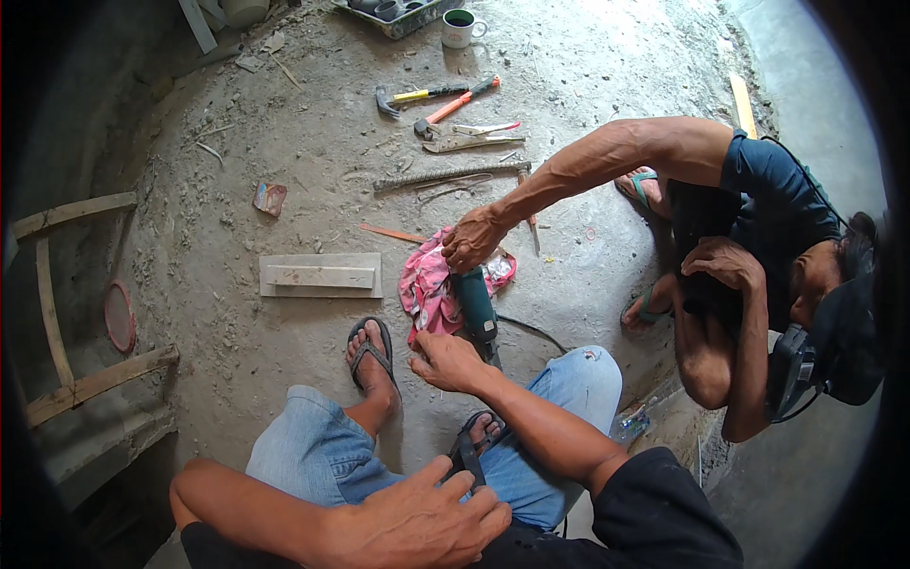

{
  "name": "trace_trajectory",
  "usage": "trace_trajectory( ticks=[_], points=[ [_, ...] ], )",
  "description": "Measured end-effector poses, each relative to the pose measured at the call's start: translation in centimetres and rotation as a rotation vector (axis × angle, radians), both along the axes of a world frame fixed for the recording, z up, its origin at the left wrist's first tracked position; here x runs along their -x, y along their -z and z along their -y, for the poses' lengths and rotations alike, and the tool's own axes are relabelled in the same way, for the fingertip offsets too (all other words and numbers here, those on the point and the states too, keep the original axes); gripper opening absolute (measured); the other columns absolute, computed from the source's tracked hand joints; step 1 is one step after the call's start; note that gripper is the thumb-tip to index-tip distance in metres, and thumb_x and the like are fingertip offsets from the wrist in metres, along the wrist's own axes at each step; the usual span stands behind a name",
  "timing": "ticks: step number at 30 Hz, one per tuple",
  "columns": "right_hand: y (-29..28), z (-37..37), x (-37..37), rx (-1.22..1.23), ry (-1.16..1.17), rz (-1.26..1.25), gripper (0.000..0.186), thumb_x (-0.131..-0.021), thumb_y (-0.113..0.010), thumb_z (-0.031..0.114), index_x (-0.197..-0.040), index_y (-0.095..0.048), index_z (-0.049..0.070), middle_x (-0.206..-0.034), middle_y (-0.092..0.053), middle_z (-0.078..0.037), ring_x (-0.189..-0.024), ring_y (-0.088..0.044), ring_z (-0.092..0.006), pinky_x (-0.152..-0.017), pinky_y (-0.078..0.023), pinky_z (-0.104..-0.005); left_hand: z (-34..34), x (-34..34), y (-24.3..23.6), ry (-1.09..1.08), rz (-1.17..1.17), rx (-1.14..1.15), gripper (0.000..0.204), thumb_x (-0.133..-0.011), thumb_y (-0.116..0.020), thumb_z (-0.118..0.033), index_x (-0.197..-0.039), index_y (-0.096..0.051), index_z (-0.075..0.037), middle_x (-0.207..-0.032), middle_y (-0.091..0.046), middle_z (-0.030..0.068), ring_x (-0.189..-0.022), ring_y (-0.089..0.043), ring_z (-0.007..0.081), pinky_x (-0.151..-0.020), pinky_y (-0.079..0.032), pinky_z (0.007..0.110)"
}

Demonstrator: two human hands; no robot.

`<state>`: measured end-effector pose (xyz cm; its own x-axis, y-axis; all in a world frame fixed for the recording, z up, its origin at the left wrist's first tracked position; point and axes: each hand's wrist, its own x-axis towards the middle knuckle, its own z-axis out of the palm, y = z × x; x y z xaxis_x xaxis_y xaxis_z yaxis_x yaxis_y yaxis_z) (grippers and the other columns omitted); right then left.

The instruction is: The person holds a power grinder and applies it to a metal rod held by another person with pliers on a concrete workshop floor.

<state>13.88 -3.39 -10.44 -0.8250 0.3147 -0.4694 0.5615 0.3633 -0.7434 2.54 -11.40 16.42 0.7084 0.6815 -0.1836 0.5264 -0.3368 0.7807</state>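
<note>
Grit-strewn floor [209, 313] bears a cut-off tray [417, 23] at twelve o'clock, the right hand [450, 361] having parted fingers, the left hand [417, 520] a grip I cannot tell.

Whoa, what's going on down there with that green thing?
A co-worker's hand is at the far end of a green corded power tool, which lies partly over a crumpled pink cloth. The wearer's right hand is near the tool's other end; I can't tell whether it touches. The wearer's left hand is over the lap. Farther off lie a yellow-handled claw hammer and an orange-handled hammer.
</note>
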Motion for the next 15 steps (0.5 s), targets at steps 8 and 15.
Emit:
trace_trajectory(
  ticks=[8, 15],
  points=[
    [-1.1, -0.9, 0.0, -0.059, 0.099, 0.107, 0.038, -0.09, -0.061, 0.037, -0.102, -0.058, 0.001, -0.086, -0.067, -0.025, -0.085, -0.065, -0.0439, -0.076, -0.049, -0.0523, -0.6, 0.0, 0.0, 0.082, -0.005, 0.018, 0.047, -0.091, -0.062, -0.037, -0.121, -0.054, -0.002, -0.105, -0.062, 0.0115, -0.086, -0.061, 0.0232, -0.079, -0.045, 0.037],
    [-1.5, -3.6, 0.0, -0.132, 0.504, -0.24, 0.032, -0.099, -0.049, 0.031, -0.095, -0.062, 0.002, -0.077, -0.063, -0.024, -0.079, -0.064, -0.045, -0.072, -0.048, -0.0518, -0.4, 0.0, 0.2, 0.048, 0.018, 0.008, 0.046, -0.091, -0.062, -0.038, -0.12, -0.055, -0.002, -0.104, -0.062, 0.0115, -0.086, -0.061, 0.0232, -0.078, -0.045, 0.037]
  ],
)
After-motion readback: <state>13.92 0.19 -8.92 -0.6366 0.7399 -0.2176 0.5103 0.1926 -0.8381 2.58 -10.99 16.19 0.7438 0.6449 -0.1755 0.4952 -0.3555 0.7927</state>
